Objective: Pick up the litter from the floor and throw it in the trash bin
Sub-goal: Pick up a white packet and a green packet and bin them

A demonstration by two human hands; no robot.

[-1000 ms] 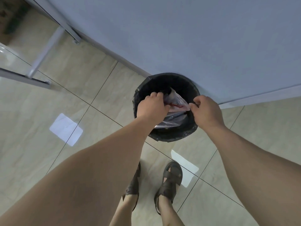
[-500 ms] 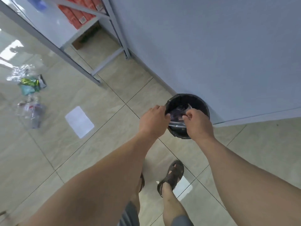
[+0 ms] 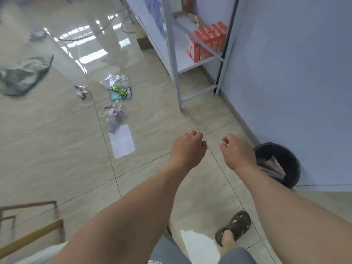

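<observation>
Both hands hang over the tiled floor [image 3: 152, 115], holding nothing: the left grip [image 3: 187, 147] loosely curled, the right grip [image 3: 238, 151] likewise, just beside the black trash bin [image 3: 285, 159] by the wall, plastic showing inside. Remaining litter [image 3: 116, 92] lies scattered well apart, near the metal shelf [image 3: 177, 54].

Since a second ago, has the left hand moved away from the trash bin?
Yes. The left hand has left the trash bin rim and now hangs over bare floor tile, apart from the bin, toward the litter side, holding nothing.
</observation>
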